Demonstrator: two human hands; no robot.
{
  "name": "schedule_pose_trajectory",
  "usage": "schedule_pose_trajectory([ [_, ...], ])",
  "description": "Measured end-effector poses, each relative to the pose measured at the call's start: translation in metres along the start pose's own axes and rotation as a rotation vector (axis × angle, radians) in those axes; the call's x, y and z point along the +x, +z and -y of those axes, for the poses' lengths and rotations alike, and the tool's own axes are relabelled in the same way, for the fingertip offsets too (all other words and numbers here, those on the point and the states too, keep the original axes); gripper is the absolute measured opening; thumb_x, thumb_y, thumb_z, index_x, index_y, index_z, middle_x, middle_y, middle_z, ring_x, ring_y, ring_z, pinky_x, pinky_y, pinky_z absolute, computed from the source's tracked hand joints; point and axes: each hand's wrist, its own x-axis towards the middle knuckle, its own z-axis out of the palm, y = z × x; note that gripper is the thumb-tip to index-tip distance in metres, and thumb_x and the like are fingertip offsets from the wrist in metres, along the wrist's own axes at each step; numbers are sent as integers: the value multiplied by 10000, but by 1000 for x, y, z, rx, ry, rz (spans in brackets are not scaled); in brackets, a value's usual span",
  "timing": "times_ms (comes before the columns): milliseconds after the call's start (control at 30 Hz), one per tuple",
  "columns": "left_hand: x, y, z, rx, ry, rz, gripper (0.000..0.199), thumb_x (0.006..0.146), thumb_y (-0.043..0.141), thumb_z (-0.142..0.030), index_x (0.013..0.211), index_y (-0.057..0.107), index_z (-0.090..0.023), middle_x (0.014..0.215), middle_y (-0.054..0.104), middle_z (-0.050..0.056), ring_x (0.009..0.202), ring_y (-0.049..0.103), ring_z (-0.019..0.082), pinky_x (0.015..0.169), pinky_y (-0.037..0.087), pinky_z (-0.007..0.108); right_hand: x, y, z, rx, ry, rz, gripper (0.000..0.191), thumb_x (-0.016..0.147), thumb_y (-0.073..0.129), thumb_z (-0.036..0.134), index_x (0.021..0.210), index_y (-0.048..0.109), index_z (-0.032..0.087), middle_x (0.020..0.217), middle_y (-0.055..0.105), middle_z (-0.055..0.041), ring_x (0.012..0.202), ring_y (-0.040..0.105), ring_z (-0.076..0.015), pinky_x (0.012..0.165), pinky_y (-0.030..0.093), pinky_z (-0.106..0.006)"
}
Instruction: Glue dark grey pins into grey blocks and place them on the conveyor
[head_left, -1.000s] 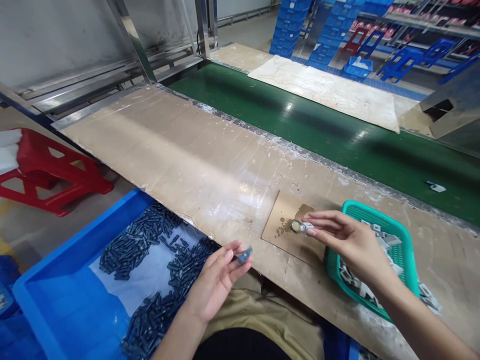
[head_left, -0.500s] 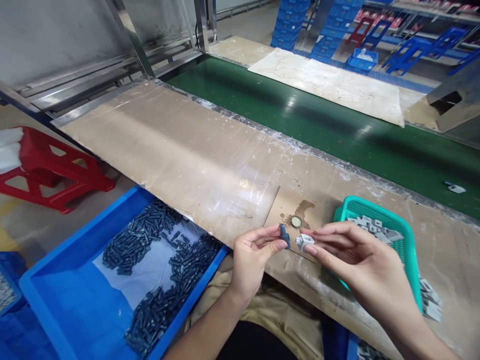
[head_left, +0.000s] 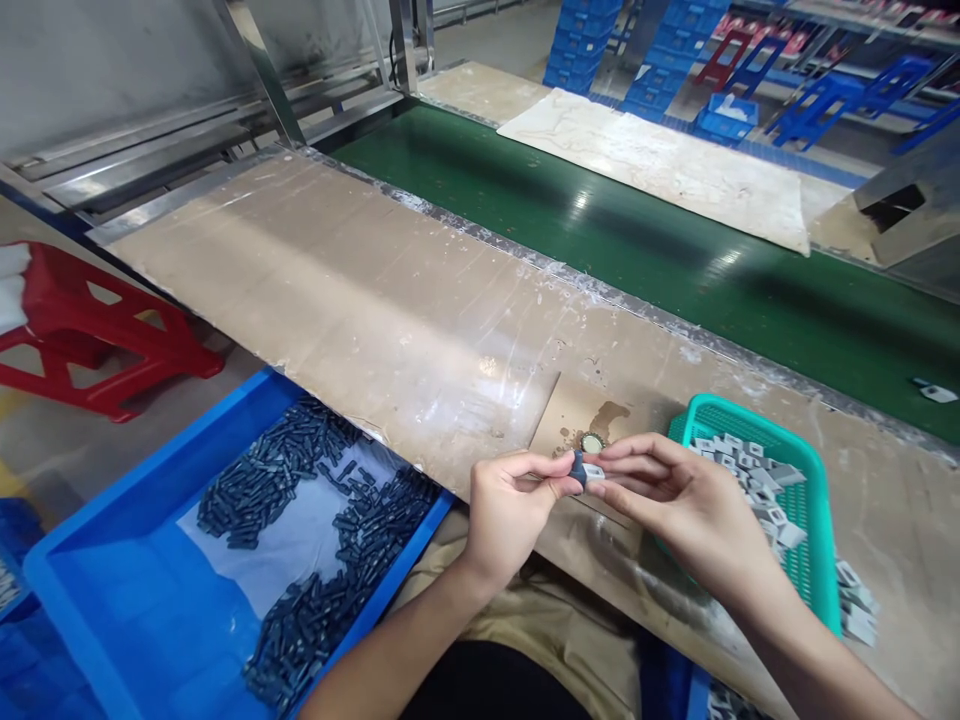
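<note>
Between thumb and fingers, my left hand [head_left: 517, 505] pinches a small dark blue plastic piece [head_left: 578, 468]. My right hand [head_left: 671, 495] is closed on a small light grey plastic piece [head_left: 593, 473], mostly covered by the fingertips. The two pieces meet end to end above the table's near edge; how deep one sits in the other I cannot tell. Just behind them a bottle cap [head_left: 592, 442] lies on a cardboard sheet [head_left: 559, 415]. A green basket [head_left: 823, 540] holding several grey pieces stands beyond my right hand.
At the left, a blue bin [head_left: 97, 610] holds many dark blue pieces. Loose grey pieces [head_left: 857, 605] lie right of the basket. A green conveyor belt [head_left: 465, 160] runs behind the tabletop [head_left: 360, 290], carrying one joined piece [head_left: 937, 393]. A red stool [head_left: 112, 330] stands at left.
My right hand has moved left, and the grey piece now touches the blue one, where a gap was before. The piece on the belt has shifted right.
</note>
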Motion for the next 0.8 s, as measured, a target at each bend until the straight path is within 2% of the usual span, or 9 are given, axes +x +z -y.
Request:
schedule_pose_trajectory([
  [300,23,3,12,145,78,-12,121,680,734,-116,793,748,-155,883,756,84,815,715,226,760,596,317,21,6,1,-69,20,-12,378,583,834,422,801,664,164,857,752,-122,800,726,-270,734,607,-362],
  [400,30,-1,6,243,141,1,255,651,778,-162,902,750,-197,928,754,67,860,706,223,780,588,316,47,-13,0,-139,34,-51,399,568,836,401,840,676,158,834,755,-126,777,725,-283,714,599,-381],
  [467,29,-13,-3,313,213,-91,355,659,789,-232,1008,726,-231,1016,738,58,920,687,216,839,562,328,76,-43,-3,-276,-26,-242,336,604,815,322,859,683,148,832,753,-111,787,721,-271,736,579,-376],
  [533,23,-36,-13,364,304,-303,372,738,729,-317,1094,683,-222,1081,708,71,946,660,209,895,523,361,107,-84,-6,-506,-75,-581,240,663,770,222,872,690,135,868,745,-106,838,708,-248,790,544,-352],
  [567,20,-52,-16,382,361,-451,380,772,692,-354,1119,662,-202,1061,699,79,936,647,209,905,507,381,120,-106,-6,-601,-25,-726,231,683,759,205,887,691,119,877,738,-113,864,699,-241,813,526,-341],
  [667,9,-109,-17,480,542,-928,455,789,649,-437,1132,627,-140,1005,660,91,900,618,232,905,479,425,140,-165,-7,-662,46,-831,272,873,591,305,972,667,63,958,694,-115,934,665,-255,805,518,-366],
  [700,7,-129,-13,543,564,-1022,485,802,620,-460,1152,608,-125,1028,647,107,914,614,245,899,481,431,139,-178,-6,-666,48,-820,305,916,527,336,991,661,73,983,679,-97,945,656,-246,805,518,-371],
  [767,8,-170,1,695,492,-1045,546,823,558,-490,1206,552,-101,1082,619,144,967,604,275,901,483,444,128,-191,-7,-682,24,-794,305,927,505,368,995,662,115,1007,672,-71,963,646,-224,829,504,-353],
  [800,10,-188,10,776,410,-991,570,828,529,-495,1228,520,-89,1098,606,163,979,603,294,903,483,463,119,-191,-8,-689,5,-794,268,895,554,361,977,669,133,1001,681,-74,963,645,-220,839,492,-337],
])
